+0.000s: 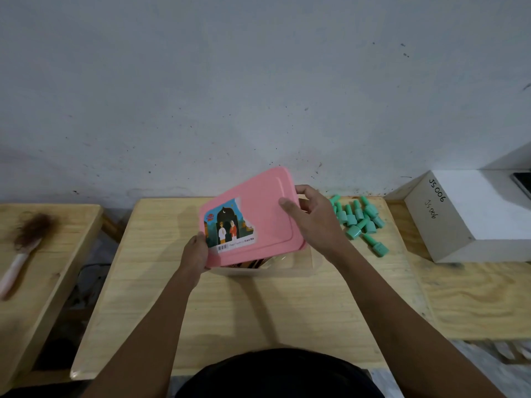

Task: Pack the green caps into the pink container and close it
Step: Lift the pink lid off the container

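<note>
A pink lid (263, 216) with a picture sticker is tilted up over a translucent container (287, 268) on the wooden table (244, 317). My left hand (195, 254) grips the lid's near left corner. My right hand (313, 216) grips the lid's far right edge, thumb on top. Several green caps (359, 222) lie in a loose heap on the table to the right of the container. Something dark and orange shows inside the container under the lid; I cannot tell what it is.
A white box (465, 219) marked JS006 stands at the right on another wooden surface. A brush (23, 242) with brown bristles lies on a table at the left. A grey wall runs along the back.
</note>
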